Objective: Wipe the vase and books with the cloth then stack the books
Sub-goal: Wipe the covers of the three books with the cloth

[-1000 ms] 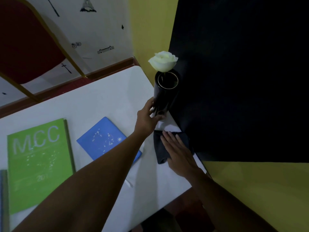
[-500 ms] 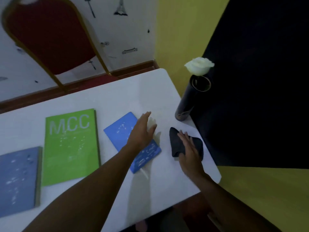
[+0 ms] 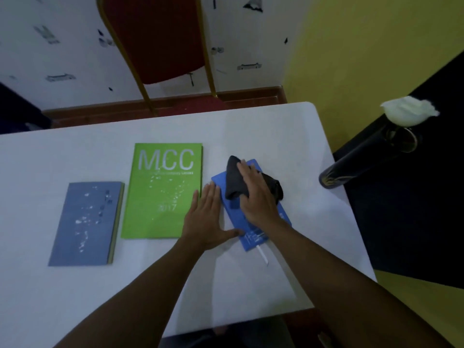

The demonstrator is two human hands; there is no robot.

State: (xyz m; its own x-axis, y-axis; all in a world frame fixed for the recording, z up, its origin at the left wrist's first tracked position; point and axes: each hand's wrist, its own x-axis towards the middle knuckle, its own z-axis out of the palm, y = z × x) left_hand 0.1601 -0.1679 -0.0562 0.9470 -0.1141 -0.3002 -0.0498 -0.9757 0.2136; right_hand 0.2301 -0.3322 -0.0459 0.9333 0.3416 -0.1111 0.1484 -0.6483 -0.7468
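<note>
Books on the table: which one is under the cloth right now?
The bright blue book, rightmost and lying askew. The right hand presses the dark cloth on it; the green MCC book and grey-blue book lie uncovered.

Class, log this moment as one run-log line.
right hand: presses cloth on blue book | left hand: flat, steadying book | books: unstacked

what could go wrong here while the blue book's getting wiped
The vase stands at the table's right edge, close to the right hand pressing the cloth; a wide sweep could knock it off. The blue book is only braced along its side by the left hand, so it may skid.
</note>
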